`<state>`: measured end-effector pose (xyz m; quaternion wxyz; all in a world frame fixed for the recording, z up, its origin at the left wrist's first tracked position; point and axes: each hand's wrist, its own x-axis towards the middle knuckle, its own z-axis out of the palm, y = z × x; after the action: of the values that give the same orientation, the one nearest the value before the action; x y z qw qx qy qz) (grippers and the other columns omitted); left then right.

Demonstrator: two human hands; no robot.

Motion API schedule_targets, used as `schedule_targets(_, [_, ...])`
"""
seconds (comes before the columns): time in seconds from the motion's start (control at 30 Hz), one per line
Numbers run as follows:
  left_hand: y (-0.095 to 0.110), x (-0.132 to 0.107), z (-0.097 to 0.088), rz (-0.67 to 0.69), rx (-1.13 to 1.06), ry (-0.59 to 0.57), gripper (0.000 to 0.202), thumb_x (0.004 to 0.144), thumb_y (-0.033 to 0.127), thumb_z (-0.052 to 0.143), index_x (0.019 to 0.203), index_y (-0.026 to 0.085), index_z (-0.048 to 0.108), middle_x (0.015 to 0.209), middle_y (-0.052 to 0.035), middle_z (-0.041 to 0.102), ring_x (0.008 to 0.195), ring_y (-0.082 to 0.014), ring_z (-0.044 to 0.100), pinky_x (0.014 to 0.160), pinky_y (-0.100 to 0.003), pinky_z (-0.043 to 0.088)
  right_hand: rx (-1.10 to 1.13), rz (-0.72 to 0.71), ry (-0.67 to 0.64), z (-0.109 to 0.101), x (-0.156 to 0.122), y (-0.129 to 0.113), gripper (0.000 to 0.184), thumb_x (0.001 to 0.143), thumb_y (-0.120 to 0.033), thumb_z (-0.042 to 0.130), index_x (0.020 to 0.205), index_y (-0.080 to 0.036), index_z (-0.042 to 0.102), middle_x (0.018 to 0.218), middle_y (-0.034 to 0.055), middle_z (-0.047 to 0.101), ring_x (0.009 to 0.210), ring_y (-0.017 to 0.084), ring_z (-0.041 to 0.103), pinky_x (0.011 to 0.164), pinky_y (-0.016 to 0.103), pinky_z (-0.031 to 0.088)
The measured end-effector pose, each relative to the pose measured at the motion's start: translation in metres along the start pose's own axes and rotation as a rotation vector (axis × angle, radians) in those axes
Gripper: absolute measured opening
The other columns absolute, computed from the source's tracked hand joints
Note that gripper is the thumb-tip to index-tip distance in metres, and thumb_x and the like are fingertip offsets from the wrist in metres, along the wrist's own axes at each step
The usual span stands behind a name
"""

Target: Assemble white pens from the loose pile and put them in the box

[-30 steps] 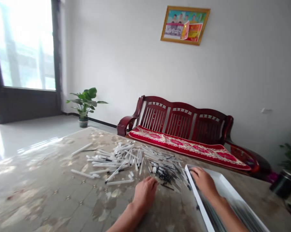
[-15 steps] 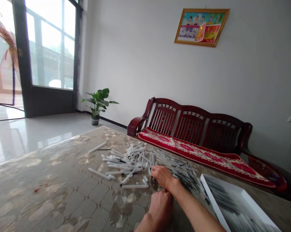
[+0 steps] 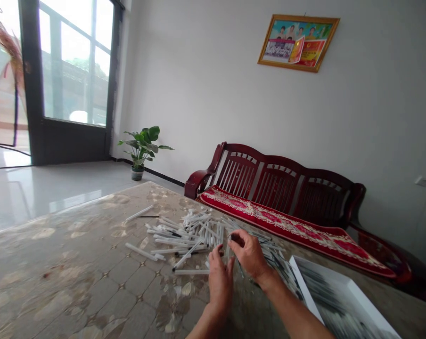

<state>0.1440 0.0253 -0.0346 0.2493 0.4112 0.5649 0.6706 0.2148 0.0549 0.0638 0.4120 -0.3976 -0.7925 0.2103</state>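
Note:
My right hand (image 3: 249, 256) is closed in a pinch on a clear pen barrel (image 3: 228, 250), which stands roughly upright below the fingertips. Just left of it is my left hand (image 3: 220, 277), its thumb and fingers apart around the barrel's lower end; any contact there is too blurred to make out. A loose heap of white pen barrels and caps (image 3: 184, 235) lies beyond my left hand. Thin dark refills (image 3: 282, 263) are spread behind and to the right of my right hand, partly covered by it.
On the right of the patterned table (image 3: 121, 287) stands a white open box (image 3: 366, 301) with many thin dark-and-clear pens inside. A few barrels (image 3: 140, 252) lie apart at the left. Beyond the table are a red wooden bench (image 3: 280, 183) and a potted plant (image 3: 142, 143).
My hands were pressed together low over the table. They have come apart, the left fingers have spread, and the right hand has risen slightly with the clear barrel showing.

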Motion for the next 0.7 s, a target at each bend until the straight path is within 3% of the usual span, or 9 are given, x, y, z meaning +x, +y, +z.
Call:
schedule_targets(0.13, [0.005,0.000,-0.003,-0.032,-0.082,-0.172,0.018,0.084,0.032,0.053,0.072,0.020,0.060,0.075,-0.0039,0.064,0.072,-0.0193,0.057,0.071,-0.029,0.044,0.151,0.193,0.000,0.002,-0.001,0.014,0.020,0.081,-0.034,0.058,0.090,-0.018,0.064,0.078,0.0016,0.070,0.063,0.016,0.064,0.055,0.025,0.050])
schedule_targets(0.2, [0.008,0.000,-0.004,-0.110,-0.133,-0.172,0.015,0.083,0.032,0.056,0.075,0.020,0.062,0.068,-0.0023,0.064,0.067,-0.0183,0.057,0.067,-0.027,0.042,-0.077,0.298,-0.047,-0.001,-0.003,0.028,0.021,0.085,-0.032,0.053,0.094,-0.018,0.064,0.084,0.0030,0.072,0.066,0.016,0.067,0.056,0.024,0.050])
schedule_targets(0.33, [0.010,0.004,-0.004,-0.292,-0.288,-0.085,0.018,0.081,0.033,0.059,0.092,0.019,0.062,0.064,-0.0023,0.066,0.054,-0.0160,0.054,0.054,-0.025,0.040,-0.658,0.376,-0.193,-0.005,-0.014,0.049,0.013,0.082,-0.018,0.057,0.089,-0.017,0.069,0.093,0.0091,0.074,0.092,0.022,0.069,0.078,0.028,0.049])
schedule_targets(0.43, [0.007,0.008,-0.003,-0.398,-0.458,-0.076,0.027,0.083,0.042,0.057,0.092,0.017,0.061,0.067,-0.0054,0.069,0.050,-0.0141,0.052,0.046,-0.023,0.036,-0.773,0.398,-0.262,0.001,-0.024,0.050,0.017,0.077,-0.011,0.062,0.091,-0.017,0.069,0.100,0.0131,0.073,0.099,0.026,0.068,0.081,0.031,0.049])
schedule_targets(0.57, [0.006,0.010,-0.003,-0.487,-0.641,-0.071,0.041,0.076,0.053,0.063,0.087,0.014,0.064,0.072,-0.0085,0.071,0.055,-0.0131,0.056,0.047,-0.022,0.039,-0.901,0.409,-0.334,0.012,-0.025,0.039,0.033,0.082,-0.002,0.050,0.107,-0.016,0.065,0.105,0.0148,0.072,0.100,0.026,0.069,0.081,0.032,0.050])
schedule_targets(0.7, [0.006,0.011,-0.005,-0.508,-0.723,-0.041,0.048,0.064,0.055,0.073,0.086,0.014,0.066,0.070,-0.0037,0.067,0.057,-0.0118,0.059,0.052,-0.022,0.045,-0.969,0.399,-0.385,0.016,-0.022,0.030,0.040,0.085,0.003,0.040,0.115,-0.010,0.062,0.102,0.0189,0.072,0.098,0.028,0.070,0.078,0.034,0.053])
